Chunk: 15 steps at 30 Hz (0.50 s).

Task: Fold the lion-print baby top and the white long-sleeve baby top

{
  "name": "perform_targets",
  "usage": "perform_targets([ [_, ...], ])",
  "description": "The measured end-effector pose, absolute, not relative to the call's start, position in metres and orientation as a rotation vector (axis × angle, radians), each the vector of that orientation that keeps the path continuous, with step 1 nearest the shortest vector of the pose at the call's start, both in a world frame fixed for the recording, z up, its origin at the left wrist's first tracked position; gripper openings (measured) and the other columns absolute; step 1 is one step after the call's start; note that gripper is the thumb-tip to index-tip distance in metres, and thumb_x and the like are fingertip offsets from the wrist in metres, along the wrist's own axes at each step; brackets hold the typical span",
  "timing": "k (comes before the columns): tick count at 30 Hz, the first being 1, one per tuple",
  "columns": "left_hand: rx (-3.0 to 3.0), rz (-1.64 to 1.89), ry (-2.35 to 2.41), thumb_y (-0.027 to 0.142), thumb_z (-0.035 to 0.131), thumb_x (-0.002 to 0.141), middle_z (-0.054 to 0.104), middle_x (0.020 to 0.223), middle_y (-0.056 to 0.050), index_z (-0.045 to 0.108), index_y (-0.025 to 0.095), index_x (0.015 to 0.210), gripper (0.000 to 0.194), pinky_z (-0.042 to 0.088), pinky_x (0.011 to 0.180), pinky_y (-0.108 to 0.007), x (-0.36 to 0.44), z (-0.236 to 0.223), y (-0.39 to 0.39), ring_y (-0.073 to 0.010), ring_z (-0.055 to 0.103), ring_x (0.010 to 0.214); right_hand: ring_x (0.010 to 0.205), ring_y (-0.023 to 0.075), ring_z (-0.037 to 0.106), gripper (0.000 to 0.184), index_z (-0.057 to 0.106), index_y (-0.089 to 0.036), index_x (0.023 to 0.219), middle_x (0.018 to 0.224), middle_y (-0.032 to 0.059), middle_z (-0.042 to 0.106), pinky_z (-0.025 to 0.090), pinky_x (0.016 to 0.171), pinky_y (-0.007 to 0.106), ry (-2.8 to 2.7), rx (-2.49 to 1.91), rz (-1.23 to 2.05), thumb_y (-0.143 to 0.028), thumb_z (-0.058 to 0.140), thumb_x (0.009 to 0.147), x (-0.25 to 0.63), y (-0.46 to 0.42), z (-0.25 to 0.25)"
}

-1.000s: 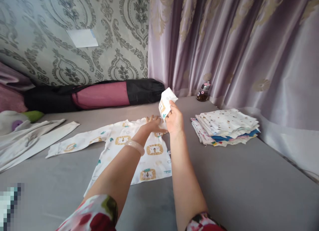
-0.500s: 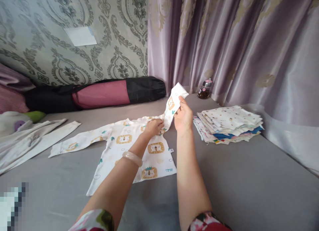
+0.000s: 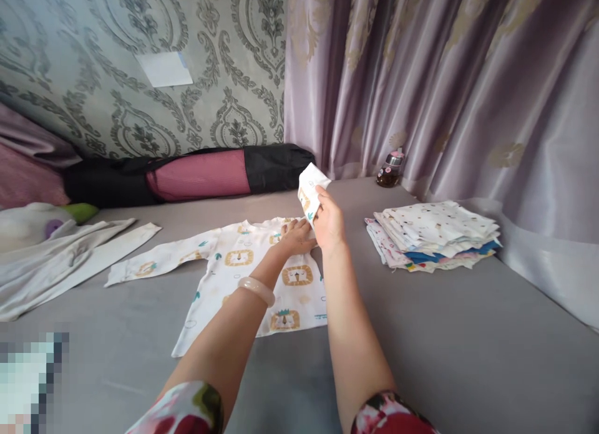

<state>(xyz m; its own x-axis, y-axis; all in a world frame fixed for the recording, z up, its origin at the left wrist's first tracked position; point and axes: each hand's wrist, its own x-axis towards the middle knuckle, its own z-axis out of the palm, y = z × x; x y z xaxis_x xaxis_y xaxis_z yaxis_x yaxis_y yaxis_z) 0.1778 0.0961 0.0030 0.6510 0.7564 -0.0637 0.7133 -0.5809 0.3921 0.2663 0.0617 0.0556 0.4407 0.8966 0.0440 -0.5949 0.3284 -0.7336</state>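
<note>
A small white long-sleeved shirt [image 3: 246, 297] with lion faces and green leaves lies spread on the grey bed cover. My right hand [image 3: 329, 221] grips one of its sleeves [image 3: 309, 188], lifted off the bed and bent upward, with the cuff end above my fingers. At the shoulder where that sleeve begins, my left hand [image 3: 297, 236] rests flat on the shirt, fingers spread and pointing away from me. A pale bangle circles my left wrist. The other sleeve [image 3: 159, 262] stretches out flat to the left.
On the right sits a stack of folded clothes [image 3: 435, 234]. A small bottle [image 3: 391, 169] stands behind it near the curtain [image 3: 412, 78]. Pale garments [image 3: 70, 259] and a stuffed toy [image 3: 28, 225] lie at left. A long black and pink bag [image 3: 201, 175] runs along the wall.
My right hand has brought the raised sleeve leftward, closer to the shirt's body and my left hand. My left hand stays at the shoulder, its fingers now more spread. The view shifted slightly.
</note>
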Motion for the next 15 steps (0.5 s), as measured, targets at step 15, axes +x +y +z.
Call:
perform_targets([
  [15,1.274,1.037,1.395,0.021,0.053,0.080,0.066,0.113,-0.012,0.054,0.018,0.125,0.044,0.055,0.075,-0.032,0.042,-0.021,0.072,-0.0155,0.066,0.080,0.120,0.0210,0.057,0.047,0.066,-0.019,0.122,0.126,0.0057,0.065,0.039,0.108,0.035,-1.089,-1.279,0.808,-0.030,0.060,0.077,0.218,0.068,0.030],
])
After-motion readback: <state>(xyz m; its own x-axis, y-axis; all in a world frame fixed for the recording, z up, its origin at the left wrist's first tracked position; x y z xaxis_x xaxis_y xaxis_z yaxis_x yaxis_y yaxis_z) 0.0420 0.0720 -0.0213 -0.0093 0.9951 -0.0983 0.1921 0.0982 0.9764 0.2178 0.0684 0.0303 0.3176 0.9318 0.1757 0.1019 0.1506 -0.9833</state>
